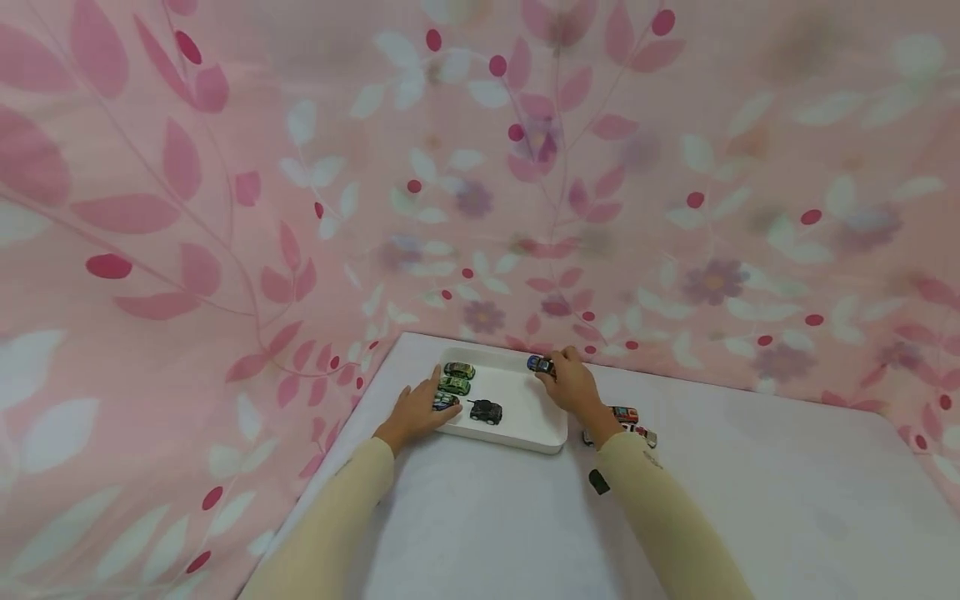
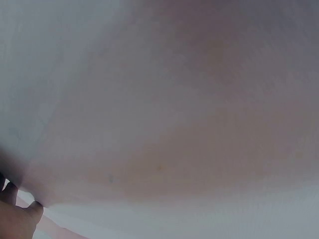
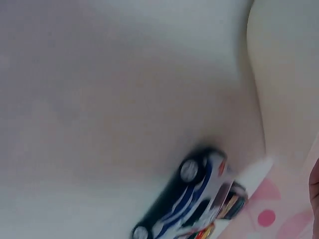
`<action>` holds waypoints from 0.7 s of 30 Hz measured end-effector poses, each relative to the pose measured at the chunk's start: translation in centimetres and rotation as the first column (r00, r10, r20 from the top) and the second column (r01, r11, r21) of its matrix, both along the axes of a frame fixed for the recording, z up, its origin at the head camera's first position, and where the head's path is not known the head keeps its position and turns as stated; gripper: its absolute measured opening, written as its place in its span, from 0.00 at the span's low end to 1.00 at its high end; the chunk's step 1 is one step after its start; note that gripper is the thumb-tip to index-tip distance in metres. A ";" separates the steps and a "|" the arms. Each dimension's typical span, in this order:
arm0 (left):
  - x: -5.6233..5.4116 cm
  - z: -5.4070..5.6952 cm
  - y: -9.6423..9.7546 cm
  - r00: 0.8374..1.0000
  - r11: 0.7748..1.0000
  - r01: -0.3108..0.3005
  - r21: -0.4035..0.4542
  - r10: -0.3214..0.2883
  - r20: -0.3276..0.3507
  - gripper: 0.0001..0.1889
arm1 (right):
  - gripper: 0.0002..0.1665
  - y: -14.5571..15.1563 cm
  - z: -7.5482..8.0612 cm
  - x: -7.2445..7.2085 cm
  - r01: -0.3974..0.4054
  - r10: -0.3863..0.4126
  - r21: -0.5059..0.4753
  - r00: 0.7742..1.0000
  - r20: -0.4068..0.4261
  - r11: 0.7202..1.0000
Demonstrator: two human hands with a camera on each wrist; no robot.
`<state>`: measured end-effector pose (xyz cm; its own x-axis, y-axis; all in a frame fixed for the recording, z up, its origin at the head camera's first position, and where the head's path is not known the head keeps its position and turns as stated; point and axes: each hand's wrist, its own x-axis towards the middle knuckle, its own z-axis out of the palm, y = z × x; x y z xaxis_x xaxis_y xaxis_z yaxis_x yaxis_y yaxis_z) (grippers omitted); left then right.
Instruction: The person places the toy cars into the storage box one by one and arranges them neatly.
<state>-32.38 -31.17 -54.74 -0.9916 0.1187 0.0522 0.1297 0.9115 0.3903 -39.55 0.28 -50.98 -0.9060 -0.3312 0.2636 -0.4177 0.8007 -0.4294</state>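
Pink leaf-and-flower-print cloth (image 1: pixel 645 317) backs the white surface (image 1: pixel 750 500). Your right hand (image 1: pixel 576 387) pinches a small blue toy car (image 1: pixel 536 363) at the far-right corner of the shallow white rectangular tray (image 1: pixel 525 408); you can't tell whether it touches. Your left hand (image 1: pixel 412 414) lies spread at the tray's left edge, thumb by a blue-and-white toy car (image 1: pixel 447 402). A loosened pinch could drop the blue toy car on the rim; a left-hand shove could shift the tray.

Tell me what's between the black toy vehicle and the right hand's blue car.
The head view shows only bare white tray between the black toy vehicle and that blue car.
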 end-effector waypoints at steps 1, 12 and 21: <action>-0.1 0.0 0.1 1.000 1.000 0.006 -0.003 -0.006 0.003 0.53 | 0.26 -0.3 -0.2 0.1 0.003 -0.003 -0.001 1.000 0.002 1.000; 0.0 0.3 0.5 1.000 1.000 -0.016 0.014 0.016 0.002 0.53 | 0.25 -4.2 -1.6 0.2 -0.013 0.024 -0.102 0.993 0.112 0.995; 0.3 0.6 0.4 1.000 1.000 -0.007 -0.008 0.007 0.022 0.53 | 0.21 -5.7 -2.6 0.7 -0.053 0.076 -0.101 0.968 0.240 0.993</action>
<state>-32.07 -30.80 -54.18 -0.9932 0.1123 0.0295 0.1150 0.9155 0.3855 -38.82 -5.38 -53.59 -0.9241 -0.3756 0.0701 -0.3408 0.7273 -0.5958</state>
